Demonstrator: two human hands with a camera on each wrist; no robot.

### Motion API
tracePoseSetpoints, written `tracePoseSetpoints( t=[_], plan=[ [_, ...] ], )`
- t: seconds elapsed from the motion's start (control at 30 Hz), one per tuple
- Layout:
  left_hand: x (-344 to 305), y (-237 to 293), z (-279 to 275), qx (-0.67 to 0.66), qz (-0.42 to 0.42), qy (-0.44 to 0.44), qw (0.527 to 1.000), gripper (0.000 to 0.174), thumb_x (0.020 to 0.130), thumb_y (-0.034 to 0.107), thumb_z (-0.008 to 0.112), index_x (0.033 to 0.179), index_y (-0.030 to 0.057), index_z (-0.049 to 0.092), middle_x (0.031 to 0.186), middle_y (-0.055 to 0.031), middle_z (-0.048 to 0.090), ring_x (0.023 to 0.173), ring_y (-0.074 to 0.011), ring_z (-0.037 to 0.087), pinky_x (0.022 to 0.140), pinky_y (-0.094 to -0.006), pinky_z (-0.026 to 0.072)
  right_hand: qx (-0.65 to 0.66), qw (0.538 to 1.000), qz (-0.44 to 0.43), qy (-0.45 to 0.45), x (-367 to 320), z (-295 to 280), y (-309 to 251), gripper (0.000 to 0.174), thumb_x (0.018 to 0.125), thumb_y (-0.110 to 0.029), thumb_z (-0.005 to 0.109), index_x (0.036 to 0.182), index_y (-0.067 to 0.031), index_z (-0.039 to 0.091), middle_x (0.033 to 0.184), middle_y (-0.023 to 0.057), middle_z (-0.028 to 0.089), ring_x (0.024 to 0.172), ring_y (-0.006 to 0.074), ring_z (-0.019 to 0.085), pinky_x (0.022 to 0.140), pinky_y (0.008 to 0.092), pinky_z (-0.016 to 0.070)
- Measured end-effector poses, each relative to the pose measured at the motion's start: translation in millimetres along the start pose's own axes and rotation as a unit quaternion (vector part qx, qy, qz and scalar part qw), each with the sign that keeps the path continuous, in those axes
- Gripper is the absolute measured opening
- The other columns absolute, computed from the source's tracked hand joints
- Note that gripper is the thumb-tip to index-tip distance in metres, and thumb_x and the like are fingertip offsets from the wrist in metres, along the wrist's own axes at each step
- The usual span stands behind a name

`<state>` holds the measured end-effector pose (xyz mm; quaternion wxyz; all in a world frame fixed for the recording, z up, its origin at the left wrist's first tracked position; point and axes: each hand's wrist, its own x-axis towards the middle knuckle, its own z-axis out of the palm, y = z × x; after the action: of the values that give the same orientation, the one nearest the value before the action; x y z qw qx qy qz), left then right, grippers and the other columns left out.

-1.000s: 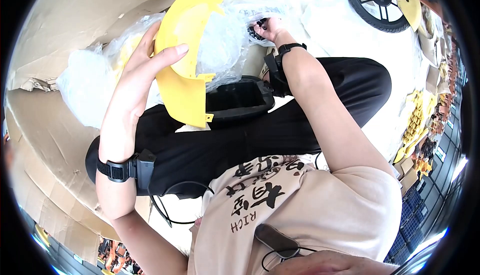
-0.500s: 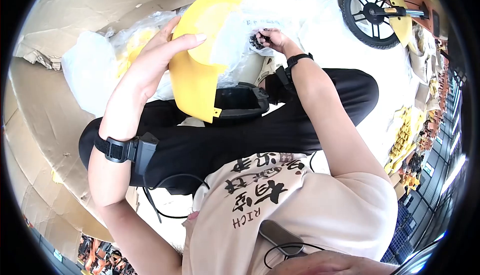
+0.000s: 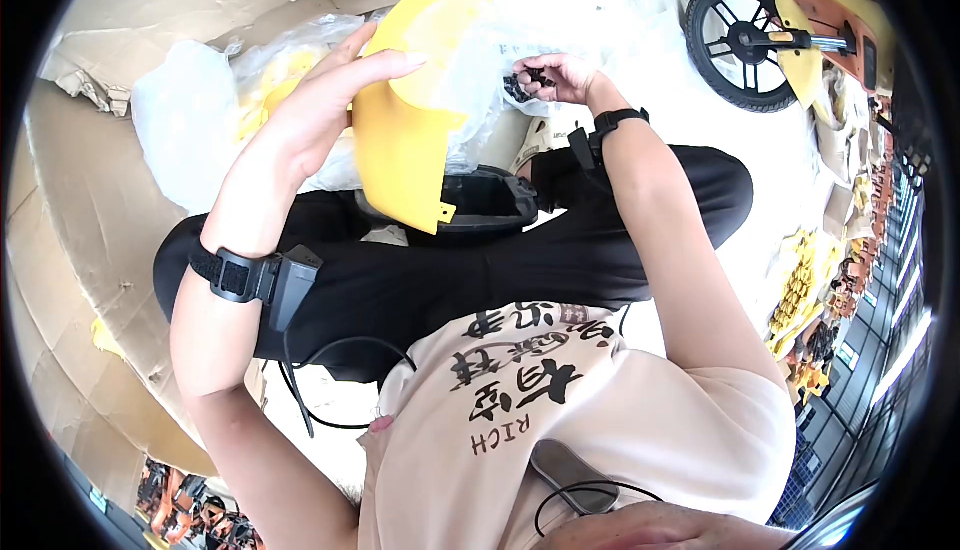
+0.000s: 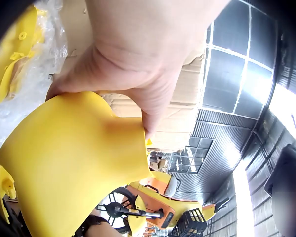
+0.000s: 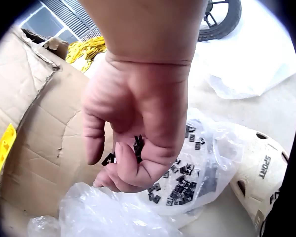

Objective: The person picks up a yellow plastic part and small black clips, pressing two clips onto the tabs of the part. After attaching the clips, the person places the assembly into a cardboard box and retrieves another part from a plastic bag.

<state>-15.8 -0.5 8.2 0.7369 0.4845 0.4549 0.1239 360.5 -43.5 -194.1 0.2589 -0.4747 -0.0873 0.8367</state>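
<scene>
Yellow panel [image 3: 405, 140] stands left of centre in the scene, held between the thumb and fingers of our left hand [image 3: 325, 105]. Right of its near end, a black casing [image 3: 495, 200] lies by our folded legs. Farther off, we see loose black clips [image 5: 182, 190] in a clear bag [image 5: 222, 165], a cream shoe [image 5: 259, 173] just beside it. Our right hand [image 3: 565, 80] is above that bag, fingers curled narrowly around some small clips [image 5: 138, 145]. Far right, a black wheel [image 3: 742, 40] stands beneath an orange vehicle [image 3: 865, 20].
</scene>
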Motion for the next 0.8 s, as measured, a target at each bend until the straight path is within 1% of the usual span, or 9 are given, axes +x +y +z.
tracePoseSetpoints(
  t=[0.1, 0.17, 0.2, 0.27, 0.33, 0.4, 0.57, 0.63, 0.8],
  plan=[
    [3, -5, -2, -0.040, 0.012, 0.001, 0.999, 0.088, 0.082, 0.045, 0.069, 0.151, 0.0054, 0.032, 0.139, -0.0100, 0.050, 0.131, -0.0234, 0.044, 0.106, -0.0361, 0.0315, -0.055, 0.997, 0.024, -0.046, -24, 30, -34, 0.027, 0.096, -0.021, 0.058, 0.113, -0.0001, 0.062, 0.088, 0.0029, 0.058, 0.072, 0.0109, 0.052, 0.053, 0.0189, 0.0364],
    [-10, 14, 9, -0.099, 0.027, -0.038, 0.994, 0.088, 0.081, 0.037, 0.071, 0.151, 0.0024, 0.029, 0.141, -0.0146, 0.046, 0.132, -0.0244, 0.042, 0.110, -0.0367, 0.0310, -0.147, 0.988, -0.016, -0.049, -38, 51, -60, 0.029, 0.100, -0.020, 0.054, 0.117, 0.0024, 0.061, 0.087, 0.0021, 0.057, 0.071, 0.0096, 0.049, 0.053, 0.0186, 0.0392],
    [-11, 15, 9, -0.096, 0.030, -0.037, 0.994, 0.088, 0.081, 0.037, 0.071, 0.151, 0.0024, 0.029, 0.141, -0.0146, 0.046, 0.132, -0.0244, 0.042, 0.110, -0.0367, 0.0310, -0.156, 0.983, -0.021, -0.096, -45, 61, -73, 0.031, 0.101, -0.020, 0.053, 0.120, 0.0028, 0.061, 0.087, 0.0013, 0.057, 0.070, 0.0084, 0.048, 0.054, 0.0182, 0.0405],
    [-10, 12, 10, -0.176, 0.013, -0.052, 0.983, 0.081, 0.082, 0.034, 0.069, 0.149, 0.0050, 0.033, 0.140, -0.0106, 0.047, 0.131, -0.0227, 0.044, 0.111, -0.0372, 0.0305, -0.209, 0.971, -0.076, -0.091, -67, 94, -90, 0.032, 0.102, -0.022, 0.051, 0.119, 0.0032, 0.062, 0.085, 0.0009, 0.055, 0.067, 0.0077, 0.044, 0.053, 0.0189, 0.0374],
    [-12, 11, 12, -0.188, 0.014, -0.051, 0.981, 0.078, 0.084, 0.033, 0.068, 0.148, 0.0050, 0.034, 0.139, -0.0103, 0.048, 0.130, -0.0228, 0.045, 0.110, -0.0375, 0.0313, -0.223, 0.964, -0.110, -0.094, -88, 122, -94, 0.033, 0.103, -0.023, 0.050, 0.119, 0.0032, 0.062, 0.084, 0.0007, 0.053, 0.066, 0.0075, 0.043, 0.053, 0.0193, 0.0361],
    [-16, 12, 12, -0.203, 0.014, -0.053, 0.978, 0.075, 0.085, 0.033, 0.066, 0.147, 0.0051, 0.035, 0.138, -0.0099, 0.049, 0.129, -0.0228, 0.046, 0.110, -0.0378, 0.0320, -0.173, 0.965, -0.165, -0.110, -106, 141, -91, 0.038, 0.104, -0.025, 0.046, 0.123, 0.0054, 0.058, 0.078, -0.0001, 0.047, 0.063, 0.0070, 0.038, 0.051, 0.0194, 0.0318],
    [-26, 19, 10, -0.324, -0.012, -0.091, 0.941, 0.057, 0.093, 0.032, 0.057, 0.142, 0.0045, 0.045, 0.133, -0.0097, 0.057, 0.123, -0.0217, 0.053, 0.106, -0.0385, 0.0381, -0.081, 0.969, -0.195, -0.128, -137, 176, -70, 0.038, 0.104, -0.024, 0.045, 0.124, 0.0060, 0.058, 0.080, 0.0005, 0.047, 0.065, 0.0086, 0.038, 0.053, 0.0211, 0.0332],
    [-27, 21, 14, -0.352, -0.010, -0.071, 0.933, 0.055, 0.093, 0.033, 0.056, 0.139, 0.0036, 0.047, 0.132, -0.0101, 0.058, 0.122, -0.0219, 0.054, 0.105, -0.0380, 0.0395, -0.011, 0.974, -0.217, -0.070, -145, 194, -66, 0.041, 0.105, -0.023, 0.044, 0.128, 0.0088, 0.053, 0.079, 0.0014, 0.042, 0.066, 0.0088, 0.037, 0.052, 0.0205, 0.0318],
    [-27, 25, 19, -0.427, -0.003, -0.016, 0.904, 0.053, 0.093, 0.034, 0.055, 0.134, -0.0002, 0.052, 0.127, -0.0125, 0.062, 0.119, -0.0231, 0.058, 0.102, -0.0374, 0.0443, 0.077, 0.959, -0.229, -0.151, -139, 199, -62, 0.045, 0.102, -0.014, 0.047, 0.140, 0.0093, 0.042, 0.082, 0.0024, 0.043, 0.069, 0.0102, 0.038, 0.055, 0.0195, 0.0330]
  ],
)
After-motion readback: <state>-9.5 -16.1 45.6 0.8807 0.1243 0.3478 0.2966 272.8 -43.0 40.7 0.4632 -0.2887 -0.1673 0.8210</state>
